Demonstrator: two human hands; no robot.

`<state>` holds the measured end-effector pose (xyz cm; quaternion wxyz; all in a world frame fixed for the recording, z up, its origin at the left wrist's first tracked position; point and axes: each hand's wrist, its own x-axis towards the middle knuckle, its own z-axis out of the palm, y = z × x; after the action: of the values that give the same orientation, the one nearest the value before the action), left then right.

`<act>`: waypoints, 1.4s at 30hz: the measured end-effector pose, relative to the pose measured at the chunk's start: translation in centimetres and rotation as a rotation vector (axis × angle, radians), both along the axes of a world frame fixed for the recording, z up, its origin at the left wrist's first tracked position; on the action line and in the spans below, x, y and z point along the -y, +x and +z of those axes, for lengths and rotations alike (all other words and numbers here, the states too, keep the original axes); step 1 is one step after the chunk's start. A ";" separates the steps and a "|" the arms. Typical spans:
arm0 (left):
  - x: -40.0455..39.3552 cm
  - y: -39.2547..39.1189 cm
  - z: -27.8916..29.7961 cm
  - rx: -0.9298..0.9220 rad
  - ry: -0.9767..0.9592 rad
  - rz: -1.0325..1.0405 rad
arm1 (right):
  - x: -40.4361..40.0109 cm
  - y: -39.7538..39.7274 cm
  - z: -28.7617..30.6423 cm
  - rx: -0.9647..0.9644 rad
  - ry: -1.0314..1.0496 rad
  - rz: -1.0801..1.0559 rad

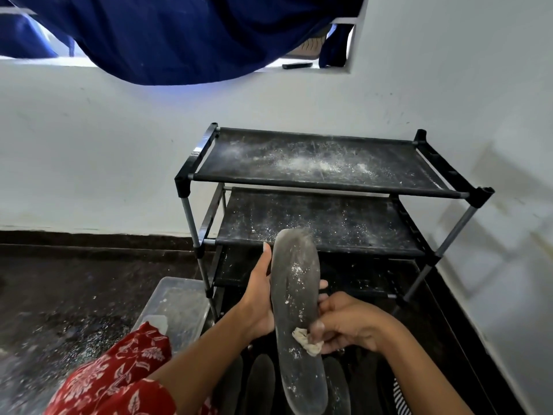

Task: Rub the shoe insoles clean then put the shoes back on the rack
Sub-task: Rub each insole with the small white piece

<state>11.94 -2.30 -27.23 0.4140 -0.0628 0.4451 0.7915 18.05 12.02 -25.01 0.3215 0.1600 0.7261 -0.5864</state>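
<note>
**Insole in hand, cloth wad against its edge**

I am seeing a long grey insole [294,298] held lengthwise in front of the rack [329,175], toe end pointing away. Its surface is looking matte and dusty, flecked with white powder spots, rounded at both ends and slightly blurred at the far tip.

My left hand [260,298] is wrapping around the insole's left edge, thumb lying along the rim, fingertips showing past the right edge. My right hand [344,322] is pinching a small crumpled off-white cloth [305,339], pressing it on the insole's right edge just below the left hand's grip.

Beyond the grip, the rack's black fabric shelves are carrying scattered white powder; its posts are grey metal tubes with black plastic joints. Left of the left wrist, a translucent plastic box [176,307] is sitting on the dark speckled floor [74,295]. Beneath the insole, dark shoes [260,381] are lying side by side.
</note>
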 end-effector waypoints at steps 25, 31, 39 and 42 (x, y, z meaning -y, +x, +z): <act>-0.6 1.5 -1.1 0.041 0.066 -0.248 | 0.1 -0.8 -1.3 -1.194 0.832 -0.243; -0.1 1.2 -1.6 0.033 0.048 -0.220 | 1.0 -0.4 -1.4 -1.177 0.739 -0.190; 0.3 1.2 -1.5 0.031 0.072 -0.192 | 1.4 -0.4 -1.4 -1.254 0.699 -0.354; 0.3 1.2 -1.8 0.031 0.071 -0.207 | 1.3 -0.4 -1.5 -1.223 0.779 -0.326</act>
<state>13.11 -2.62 -29.03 0.5024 -0.0137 0.4145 0.7587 17.62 10.69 -26.56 -0.3114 0.0131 0.8978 -0.3112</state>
